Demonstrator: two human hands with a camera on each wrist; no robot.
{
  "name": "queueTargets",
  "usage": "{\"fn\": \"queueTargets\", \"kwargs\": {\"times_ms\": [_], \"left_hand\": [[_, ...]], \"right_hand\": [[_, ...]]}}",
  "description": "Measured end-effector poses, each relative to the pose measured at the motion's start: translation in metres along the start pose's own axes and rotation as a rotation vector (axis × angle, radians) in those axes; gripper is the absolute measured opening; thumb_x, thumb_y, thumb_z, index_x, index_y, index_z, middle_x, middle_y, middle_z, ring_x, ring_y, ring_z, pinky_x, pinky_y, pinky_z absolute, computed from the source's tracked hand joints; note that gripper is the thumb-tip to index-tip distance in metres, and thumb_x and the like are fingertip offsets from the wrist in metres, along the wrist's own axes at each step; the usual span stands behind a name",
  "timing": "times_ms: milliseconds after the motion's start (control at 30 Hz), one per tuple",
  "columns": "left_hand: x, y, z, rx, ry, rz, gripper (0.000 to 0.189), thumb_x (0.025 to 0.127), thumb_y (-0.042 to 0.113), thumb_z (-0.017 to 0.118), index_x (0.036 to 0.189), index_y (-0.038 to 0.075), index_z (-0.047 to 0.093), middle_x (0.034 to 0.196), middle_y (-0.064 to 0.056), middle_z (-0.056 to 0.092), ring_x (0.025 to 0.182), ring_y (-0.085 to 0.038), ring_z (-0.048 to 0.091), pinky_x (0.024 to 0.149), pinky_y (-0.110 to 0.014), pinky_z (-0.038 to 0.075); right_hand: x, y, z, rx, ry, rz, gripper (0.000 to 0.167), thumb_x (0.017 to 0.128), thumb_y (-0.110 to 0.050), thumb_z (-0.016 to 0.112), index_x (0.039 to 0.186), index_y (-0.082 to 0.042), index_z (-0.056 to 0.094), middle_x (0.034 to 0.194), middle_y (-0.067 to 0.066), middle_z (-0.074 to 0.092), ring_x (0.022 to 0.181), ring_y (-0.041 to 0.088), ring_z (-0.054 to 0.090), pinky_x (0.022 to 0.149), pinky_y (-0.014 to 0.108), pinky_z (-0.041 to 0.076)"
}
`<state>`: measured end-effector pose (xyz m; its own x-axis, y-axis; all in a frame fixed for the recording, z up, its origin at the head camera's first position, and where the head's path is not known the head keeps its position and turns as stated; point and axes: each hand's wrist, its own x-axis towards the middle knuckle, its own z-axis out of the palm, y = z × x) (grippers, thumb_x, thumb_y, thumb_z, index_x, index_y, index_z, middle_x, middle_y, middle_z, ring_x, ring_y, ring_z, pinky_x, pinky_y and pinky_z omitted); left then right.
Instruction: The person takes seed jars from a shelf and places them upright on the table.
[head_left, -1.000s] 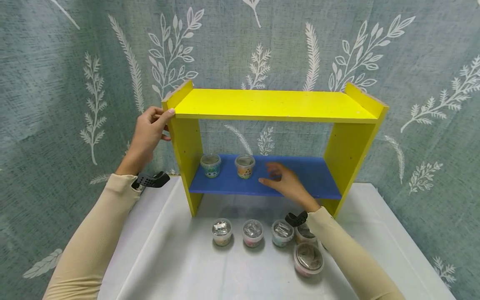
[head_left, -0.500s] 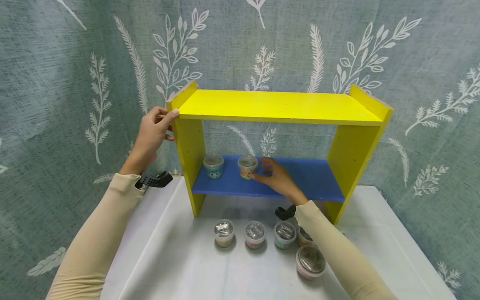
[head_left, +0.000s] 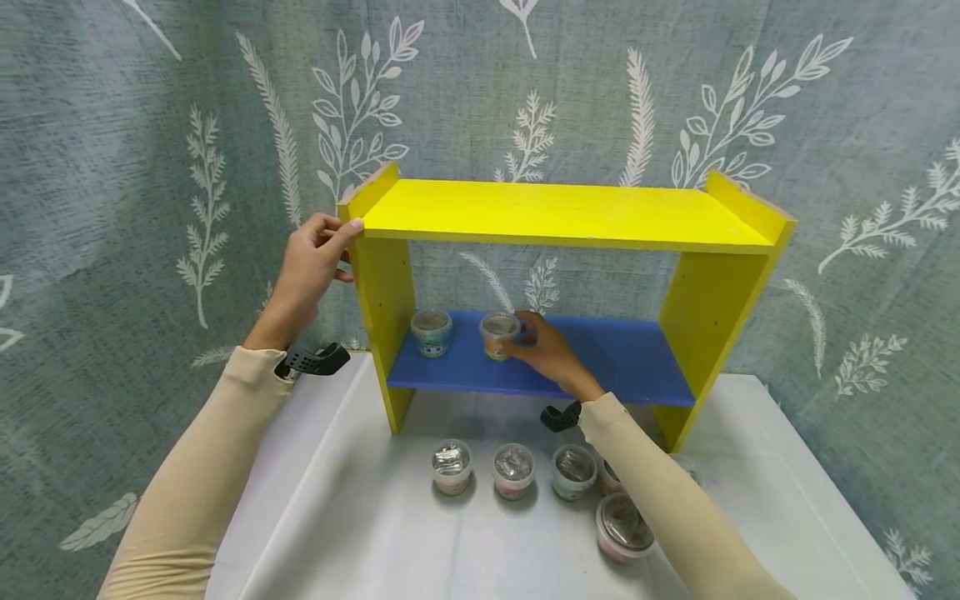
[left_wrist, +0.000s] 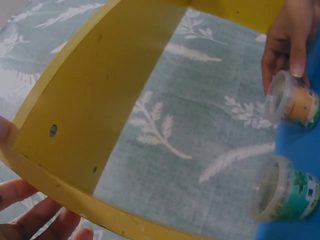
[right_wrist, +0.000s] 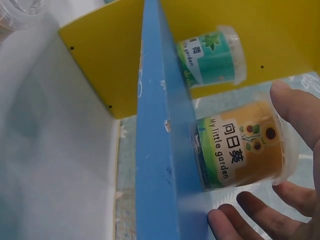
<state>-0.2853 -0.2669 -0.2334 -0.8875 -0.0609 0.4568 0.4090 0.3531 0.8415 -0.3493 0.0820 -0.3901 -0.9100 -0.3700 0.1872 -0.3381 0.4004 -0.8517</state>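
Note:
A yellow shelf unit (head_left: 555, 212) with a blue lower board (head_left: 600, 350) stands on the table. My left hand (head_left: 306, 262) grips its left side panel near the top, thumb on the front edge. On the blue board stands a small lidded plastic tub with an orange sunflower label (right_wrist: 240, 147), upright. My right hand (head_left: 551, 348) holds that tub from the right, thumb and index finger at its lid; the other fingers spread loosely beside it in the right wrist view. To the tub's left, apart from it, stands a teal-labelled tub (head_left: 432, 335).
Several more lidded tubs stand on the white table in front of the shelf, among them a left one (head_left: 452, 467), a pink one (head_left: 513, 472) and a larger-looking one (head_left: 624, 529). My right sleeve (head_left: 660, 492) partly covers others. A leaf-patterned curtain (head_left: 480, 92) hangs behind.
My right hand has moved left along the blue board to the orange-labelled tub and closed on it. My left hand keeps its grip on the panel. The head view has shifted slightly.

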Motion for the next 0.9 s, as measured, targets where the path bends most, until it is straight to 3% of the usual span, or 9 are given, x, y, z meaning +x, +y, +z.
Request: {"fn": "queueTargets", "kwargs": {"times_ms": [900], "left_hand": [[-0.003,0.005,0.0,0.018,-0.002,-0.016,0.045,0.1,0.056,0.058,0.115,0.015,0.057,0.111,-0.006,0.059,0.098,-0.023,0.057,0.068,-0.029,0.056]], "right_hand": [[0.013,0.0,0.006,0.065,-0.011,-0.009,0.077,0.093,-0.044,0.077,0.154,-0.014,0.041,0.135,0.01,0.058,0.12,0.029,0.058,0.095,0.05,0.052]]}}
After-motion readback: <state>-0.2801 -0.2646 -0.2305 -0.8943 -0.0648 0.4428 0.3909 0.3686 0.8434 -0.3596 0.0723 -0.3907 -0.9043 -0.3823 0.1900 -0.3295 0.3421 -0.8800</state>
